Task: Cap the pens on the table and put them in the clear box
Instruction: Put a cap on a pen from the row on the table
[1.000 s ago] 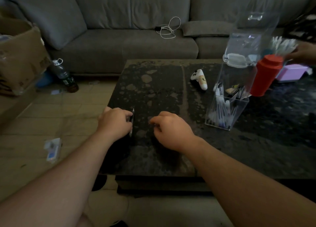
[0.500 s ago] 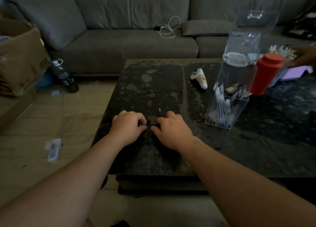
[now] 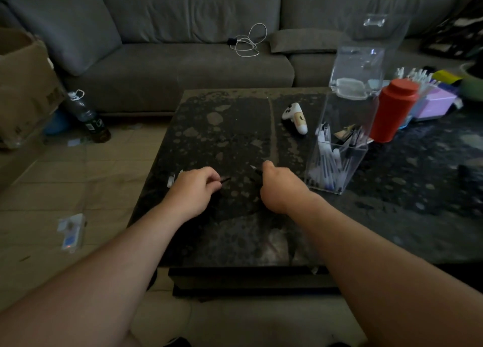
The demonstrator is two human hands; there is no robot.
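A thin dark pen [image 3: 225,180] is pinched in the curled fingers of the left hand [image 3: 194,187], its dark end sticking out to the right just above the table [image 3: 235,127]. A second slim piece [image 3: 255,169], pale at its tip, is gripped in the curled fingers of the right hand [image 3: 279,186] and points far-left; whether it is a cap or another pen cannot be told. The two ends are held near each other but apart, over the near-left part of the dark speckled tabletop. A small white piece [image 3: 171,181] is seen just left of the left hand, at the table's left edge.

The clear box [image 3: 339,148] is set just right of the right hand, its top open, with many white and dark pens standing tilted inside. A wide stretch of bare tabletop is left between the hands and the far edge, and more is left near the front edge.

Beyond the box, a white game controller [image 3: 296,118] is laid to its far left, a red canister [image 3: 393,110] to its far right, and a tall clear container [image 3: 366,56] behind it. A grey sofa [image 3: 183,64] with a white cable [image 3: 248,42] is seen past the far edge. On the floor to the left, a bottle [image 3: 87,116] and a cardboard box [image 3: 24,85] are placed.
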